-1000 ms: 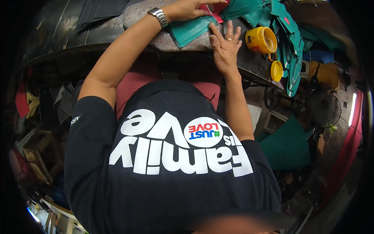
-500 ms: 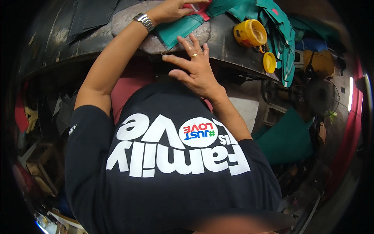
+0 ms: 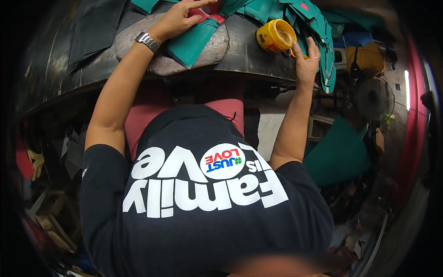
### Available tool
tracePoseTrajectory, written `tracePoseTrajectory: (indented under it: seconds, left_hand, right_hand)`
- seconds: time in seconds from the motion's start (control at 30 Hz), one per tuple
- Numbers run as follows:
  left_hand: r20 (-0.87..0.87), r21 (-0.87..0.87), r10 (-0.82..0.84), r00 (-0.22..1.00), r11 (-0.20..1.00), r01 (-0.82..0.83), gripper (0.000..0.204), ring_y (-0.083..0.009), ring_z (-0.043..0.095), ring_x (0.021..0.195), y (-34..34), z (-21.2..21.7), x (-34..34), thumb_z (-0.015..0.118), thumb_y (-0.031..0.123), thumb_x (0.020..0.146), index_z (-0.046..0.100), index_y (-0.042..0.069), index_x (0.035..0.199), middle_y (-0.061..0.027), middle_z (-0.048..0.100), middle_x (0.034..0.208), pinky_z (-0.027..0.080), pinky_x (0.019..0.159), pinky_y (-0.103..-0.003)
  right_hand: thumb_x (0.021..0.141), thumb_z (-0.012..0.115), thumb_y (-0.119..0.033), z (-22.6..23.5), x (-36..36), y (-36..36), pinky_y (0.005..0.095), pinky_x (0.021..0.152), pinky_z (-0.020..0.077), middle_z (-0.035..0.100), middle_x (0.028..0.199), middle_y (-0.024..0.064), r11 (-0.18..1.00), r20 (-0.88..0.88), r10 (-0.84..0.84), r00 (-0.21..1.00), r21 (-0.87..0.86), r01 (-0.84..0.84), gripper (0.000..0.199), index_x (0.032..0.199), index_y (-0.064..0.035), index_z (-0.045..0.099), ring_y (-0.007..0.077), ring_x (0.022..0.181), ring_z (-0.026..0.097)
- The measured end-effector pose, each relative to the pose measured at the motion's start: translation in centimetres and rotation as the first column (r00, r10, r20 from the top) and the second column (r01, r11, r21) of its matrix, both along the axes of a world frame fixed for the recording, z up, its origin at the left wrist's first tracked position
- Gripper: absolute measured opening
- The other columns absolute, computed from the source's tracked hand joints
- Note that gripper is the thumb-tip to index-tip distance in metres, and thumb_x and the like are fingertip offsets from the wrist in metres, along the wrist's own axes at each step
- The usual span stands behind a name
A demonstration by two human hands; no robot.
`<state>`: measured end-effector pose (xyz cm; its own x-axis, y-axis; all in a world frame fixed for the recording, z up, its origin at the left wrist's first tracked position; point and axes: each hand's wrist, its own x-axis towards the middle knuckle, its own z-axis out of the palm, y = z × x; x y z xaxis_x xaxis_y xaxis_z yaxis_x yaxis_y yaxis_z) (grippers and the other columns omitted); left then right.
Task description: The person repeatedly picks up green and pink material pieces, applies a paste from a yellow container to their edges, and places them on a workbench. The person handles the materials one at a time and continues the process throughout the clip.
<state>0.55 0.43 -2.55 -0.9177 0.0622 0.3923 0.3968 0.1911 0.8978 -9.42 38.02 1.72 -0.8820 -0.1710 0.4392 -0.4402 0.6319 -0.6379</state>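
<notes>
My left hand lies at the table's far edge with fingers stretched over a red piece. A green sheet-like piece joins that red piece and rests on a flat grey stone slab. To the right my right hand is beside an open yellow jar, thumb and fingers apart. Light tan stuff shows inside the jar. A little yellow shows between the right fingers; whether they touch it I cannot tell. The jar's round yellow lid is largely or wholly hidden by this hand.
Overlapping green pieces hang over the table's right side. Black sheets lie at the far left. A large green sheet and a fan are at the right, below the table. Clutter stands at the lower left.
My right hand has moved away from the green piece, rightward to the jar and over the lid's spot. My left hand stays at the red piece. The whole view has shifted somewhat.
</notes>
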Motion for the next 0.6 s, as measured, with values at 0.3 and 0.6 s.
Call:
tracePoseTrajectory:
  seconds: [0.3,0.6]
  left_hand:
    - [-0.062,-0.086,0.002,0.998,0.996,-0.007,0.054,-0.0168,0.064,0.101,0.0,-0.4,-0.1,0.059,-0.003,0.088,0.051,0.005,0.140,-0.0090,0.059,0.114,0.046,0.096,-0.032]
    - [0.014,-0.092,-0.033,0.999,0.995,0.034,0.057,-0.0145,0.062,0.102,-0.2,-0.4,-0.1,0.058,-0.004,0.087,0.049,0.006,0.143,-0.0057,0.063,0.110,0.045,0.096,-0.030]
  right_hand:
    - [0.077,0.079,-0.021,-5.9,0.3,3.4,0.0476,0.105,0.0403,0.044,0.140,0.0280,0.879,-0.191,-0.296,0.936,0.329,0.345,0.079,0.146,-0.0041,0.044,0.0428,0.124,0.048]
    - [0.085,0.070,-0.013,-3.9,0.9,5.9,0.0443,0.099,0.0418,0.066,0.101,0.0123,0.812,-0.130,-0.414,0.901,0.395,0.430,0.066,0.146,-0.0133,0.046,0.0338,0.103,0.058]
